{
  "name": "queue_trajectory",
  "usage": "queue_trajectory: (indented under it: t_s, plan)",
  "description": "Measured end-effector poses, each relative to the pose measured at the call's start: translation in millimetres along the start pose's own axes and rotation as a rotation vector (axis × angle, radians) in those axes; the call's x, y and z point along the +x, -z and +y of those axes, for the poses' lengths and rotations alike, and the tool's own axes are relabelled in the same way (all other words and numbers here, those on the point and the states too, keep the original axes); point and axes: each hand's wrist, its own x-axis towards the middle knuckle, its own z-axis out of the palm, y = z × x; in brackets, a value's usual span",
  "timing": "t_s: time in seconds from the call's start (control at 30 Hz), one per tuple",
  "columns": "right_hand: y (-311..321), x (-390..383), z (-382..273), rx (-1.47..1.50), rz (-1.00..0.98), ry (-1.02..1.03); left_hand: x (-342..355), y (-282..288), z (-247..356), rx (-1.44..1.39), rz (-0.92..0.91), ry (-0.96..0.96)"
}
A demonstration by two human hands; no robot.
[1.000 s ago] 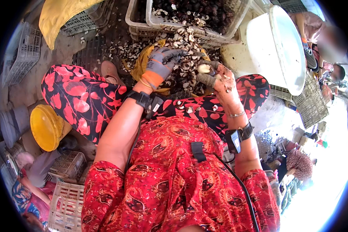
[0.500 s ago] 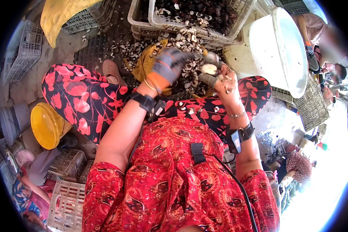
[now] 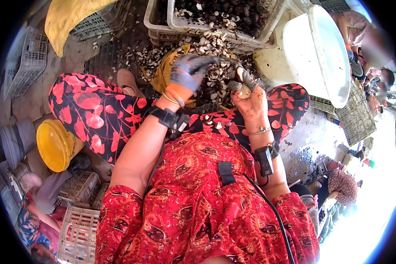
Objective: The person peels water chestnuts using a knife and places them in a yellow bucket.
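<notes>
My left hand point(image 3: 185, 75), in a grey and orange glove, reaches toward my right hand above the peelings. Its fingers point right, but their tips are dark and smeared, so whether they hold anything is unclear. My right hand point(image 3: 252, 102) is raised palm up, with grey-brown covers on the thumb and finger. It is closed around a pale peeled piece point(image 3: 244, 91), partly hidden by the fingers. A narrow light-coloured thing point(image 3: 240, 73) shows between its fingertips; I cannot make out what it is. White and dark peelings point(image 3: 213, 44) lie in a heap beyond both hands.
Stacked pale crates point(image 3: 198, 27) with dark round corms stand ahead. A large white tub point(image 3: 301, 55) leans at the right. Yellow cloth point(image 3: 165, 70) lies by the heap. A yellow bucket point(image 3: 53, 145) and more crates point(image 3: 78, 233) are at the left. Other people sit on both sides.
My right hand has turned and drawn slightly nearer, and its fingers now cover more of the pale piece. My left hand stays in nearly the same place, less blurred.
</notes>
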Motion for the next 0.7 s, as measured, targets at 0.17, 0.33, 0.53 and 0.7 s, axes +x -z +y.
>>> queue_trajectory:
  t_s: [0.17,0.33,0.53,0.7]
  plan:
    - [3.8,9.7,10.4,0.233,-0.026,0.052,0.0,-6.8,37.2,0.204,0.024,-0.332]
    - [0.4,9.1,17.9,0.310,-0.206,-0.090,-0.2,-9.3,5.2,-0.023,0.069,-0.071]
    - [-2.0,5.2,22.8,-0.010,0.189,0.136,-3.1,-7.9,22.0,0.031,-0.003,-0.278]
    - [-0.4,10.4,22.1,0.146,0.050,0.109,-4.2,-8.3,-0.6,-0.046,0.012,-0.049]
